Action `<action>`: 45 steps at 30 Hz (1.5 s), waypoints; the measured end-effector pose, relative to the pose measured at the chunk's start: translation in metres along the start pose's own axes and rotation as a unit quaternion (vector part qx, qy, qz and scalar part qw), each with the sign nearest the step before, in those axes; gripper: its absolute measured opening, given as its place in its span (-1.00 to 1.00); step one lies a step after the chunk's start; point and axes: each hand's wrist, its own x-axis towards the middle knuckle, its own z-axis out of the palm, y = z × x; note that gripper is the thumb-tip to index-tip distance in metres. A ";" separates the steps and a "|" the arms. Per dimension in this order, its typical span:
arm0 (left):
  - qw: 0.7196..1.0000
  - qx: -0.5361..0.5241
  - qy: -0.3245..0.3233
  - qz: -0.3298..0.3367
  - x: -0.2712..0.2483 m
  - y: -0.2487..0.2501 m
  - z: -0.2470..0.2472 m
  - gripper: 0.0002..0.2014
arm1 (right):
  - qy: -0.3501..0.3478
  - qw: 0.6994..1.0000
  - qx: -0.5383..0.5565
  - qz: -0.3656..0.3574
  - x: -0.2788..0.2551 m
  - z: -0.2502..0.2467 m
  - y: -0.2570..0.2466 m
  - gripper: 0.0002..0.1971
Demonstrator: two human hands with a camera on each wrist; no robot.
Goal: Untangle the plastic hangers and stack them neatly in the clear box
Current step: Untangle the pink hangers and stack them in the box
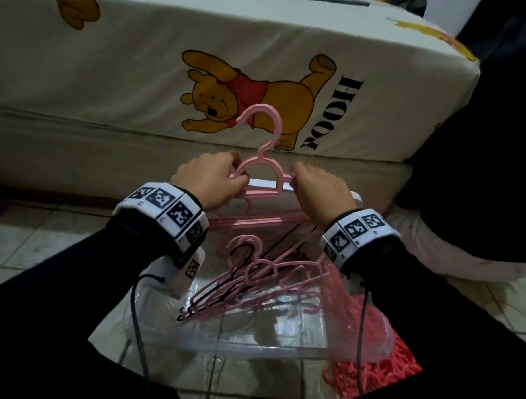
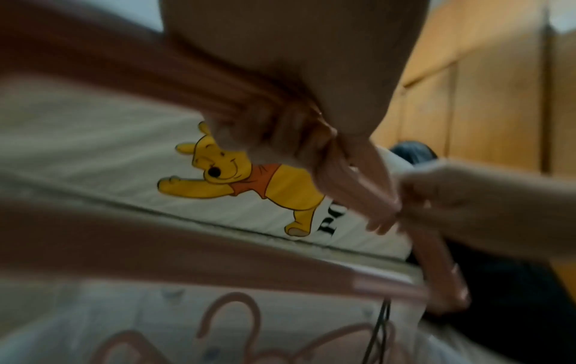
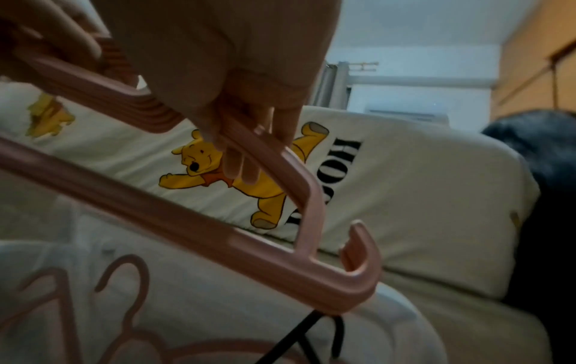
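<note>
I hold a bunch of pink plastic hangers (image 1: pixel 262 166) upright above the far end of the clear box (image 1: pixel 261 345), hooks pointing up. My left hand (image 1: pixel 240 182) grips the bunch's left shoulder and my right hand (image 1: pixel 296 175) pinches the right shoulder. In the right wrist view my right hand's fingers (image 3: pixel 243 147) curl round the pink arm (image 3: pixel 311 197) near its notched end. The left wrist view is blurred, with my left hand (image 2: pixel 280 133) wrapped round the pink bars (image 2: pixel 358 187). A loose pile of pink hangers (image 1: pixel 258 277) with a black one (image 1: pixel 242 253) lies in the box.
A mattress with a yellow bear print (image 1: pixel 252 95) stands close behind the box. A white panel (image 1: pixel 285 198) sits at the box's far end. A red mesh thing (image 1: pixel 375 371) lies at the box's front right corner. Tiled floor (image 1: pixel 33 243) surrounds it, and cables (image 1: pixel 138 323) hang from my wrists.
</note>
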 end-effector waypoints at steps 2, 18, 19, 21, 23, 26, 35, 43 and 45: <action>1.000 0.016 0.007 0.004 0.000 -0.003 0.000 -0.87 | -0.009 0.997 0.044 0.054 0.001 0.002 0.010 -0.66; 0.998 -0.035 -0.026 -0.041 0.005 -0.015 -0.007 -0.84 | -0.321 0.947 0.004 -0.002 -0.030 0.133 -0.006 -0.73; 0.998 -0.043 -0.030 -0.037 0.005 -0.015 -0.007 -0.85 | -0.327 0.945 0.005 -0.012 -0.032 0.141 -0.009 -0.72; 0.997 -0.058 -0.039 -0.030 0.005 -0.013 -0.006 -0.86 | -0.327 0.944 0.017 -0.025 -0.035 0.152 -0.014 -0.71; 0.996 -0.072 -0.046 -0.026 0.005 -0.012 -0.006 -0.87 | -0.322 0.946 0.021 -0.029 -0.037 0.161 -0.020 -0.70; 0.995 -0.083 -0.048 -0.023 0.007 -0.012 -0.005 -0.87 | -0.329 0.944 0.015 -0.023 -0.037 0.166 -0.027 -0.68; 0.995 -0.091 -0.047 -0.017 0.011 -0.013 -0.001 -0.86 | -0.283 0.958 -0.030 -0.046 -0.037 0.167 -0.036 -0.75; 0.995 -0.087 -0.049 -0.019 0.011 -0.020 0.001 -0.80 | -0.354 0.934 -0.005 -0.050 -0.018 0.130 -0.030 -0.73; 0.995 -0.090 -0.046 -0.020 0.014 -0.019 0.001 -0.76 | -0.338 0.940 0.011 -0.040 -0.015 0.116 -0.028 -0.72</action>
